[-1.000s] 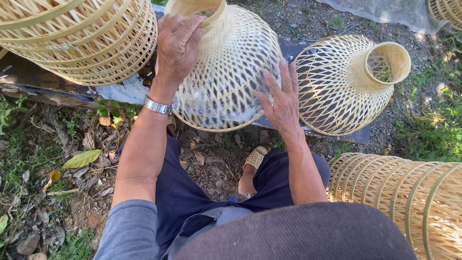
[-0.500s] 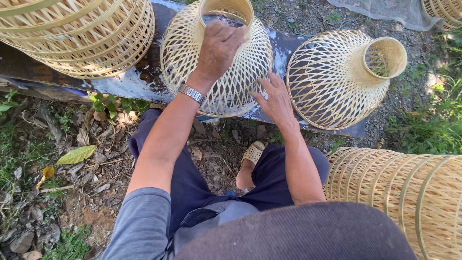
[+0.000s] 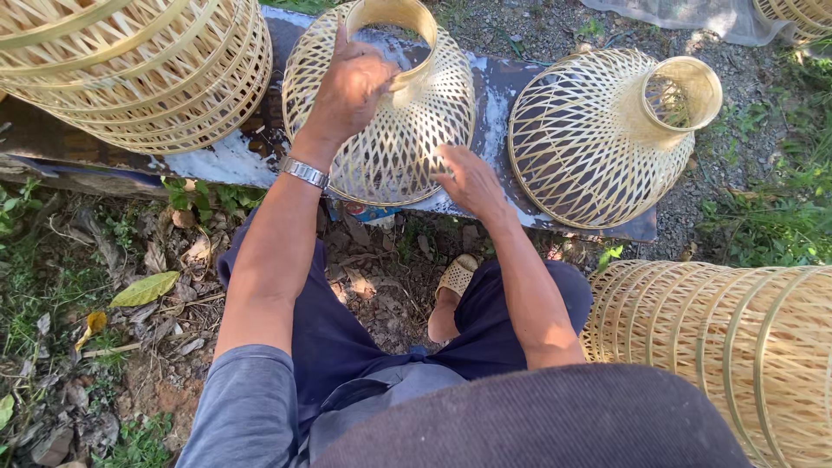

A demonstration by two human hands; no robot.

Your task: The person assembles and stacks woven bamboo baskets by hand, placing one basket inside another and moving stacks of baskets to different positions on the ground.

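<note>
Since the earlier frame, left hand (image 3: 351,87) stays gripping the collar of the woven bamboo shade (image 3: 381,104); right hand (image 3: 472,180) has slid lower, fingers spread open on its flared skirt. Shade stands on the dark board (image 3: 511,82), centre, near its front edge. Judged light, springy, thin strips fragile; solid collar is best hold. Second shade (image 3: 607,139) lies beside, right; stacked baskets (image 3: 130,69) left.

A small wrapper (image 3: 371,211) — red and blue, crumpled — under the board's edge.

Bright, hard daylight, crisp shadows beneath the woven shades, slight blur on the moving hand.
</note>
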